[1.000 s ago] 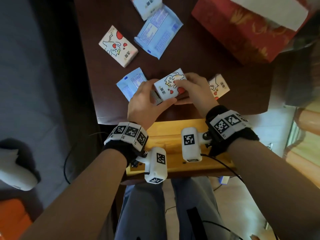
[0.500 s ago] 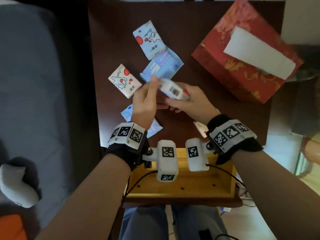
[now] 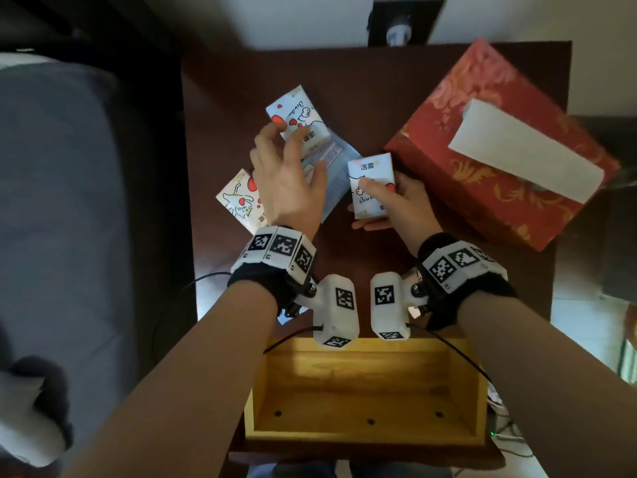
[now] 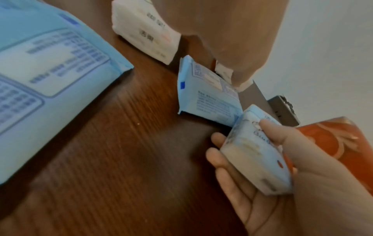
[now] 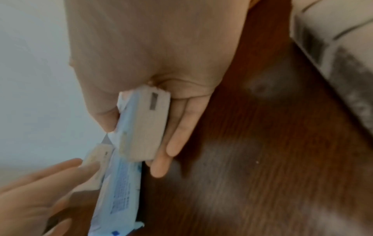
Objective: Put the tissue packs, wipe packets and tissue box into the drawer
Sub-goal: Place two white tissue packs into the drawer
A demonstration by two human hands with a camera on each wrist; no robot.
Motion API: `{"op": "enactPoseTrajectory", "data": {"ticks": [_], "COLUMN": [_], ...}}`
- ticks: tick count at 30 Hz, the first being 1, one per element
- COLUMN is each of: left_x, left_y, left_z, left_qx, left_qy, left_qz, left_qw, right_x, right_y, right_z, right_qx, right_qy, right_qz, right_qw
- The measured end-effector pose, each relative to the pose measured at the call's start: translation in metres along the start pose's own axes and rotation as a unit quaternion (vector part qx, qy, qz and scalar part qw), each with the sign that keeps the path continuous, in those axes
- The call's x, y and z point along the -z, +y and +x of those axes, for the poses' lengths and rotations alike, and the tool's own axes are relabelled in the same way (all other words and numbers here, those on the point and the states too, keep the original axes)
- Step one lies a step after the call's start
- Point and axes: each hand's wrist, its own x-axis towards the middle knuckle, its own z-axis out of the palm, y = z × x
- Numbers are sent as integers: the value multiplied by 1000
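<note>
The left hand (image 3: 286, 188) has let go of the tissue pack (image 3: 370, 188) and reached forward to another pack (image 3: 298, 117), maybe touching it already. The right hand (image 3: 396, 205) alone holds the first pack now, face up.

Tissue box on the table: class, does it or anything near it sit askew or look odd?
The red tissue box lies at an angle to the table edges, its far right corner seeming to overhang the table's right edge. The blue wipe packet lies partly under a tissue pack. Nothing looks spilled or damaged.
</note>
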Motion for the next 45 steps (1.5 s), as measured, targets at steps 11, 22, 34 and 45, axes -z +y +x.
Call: {"op": "enactPoseTrajectory", "data": {"ticks": [11, 22, 34, 45], "left_x": [-3, 1, 22, 51], "left_y": [-6, 12, 20, 8], "left_z": [23, -12, -94, -190], "left_qx": [22, 30, 35, 151], "left_qy": [-43, -15, -143, -303], "left_qz": [-86, -2, -100, -122], "left_qw": [995, 999, 984, 933], "right_x": [3, 0, 18, 7], "right_y": [-2, 0, 19, 80], "right_z": [9, 2, -73, -155], "right_qx": [0, 15, -22, -43], "right_qy": [-20, -2, -30, -56], "right_qz": [-19, -10, 79, 56], "right_qw": [1000, 1000, 996, 996]}}
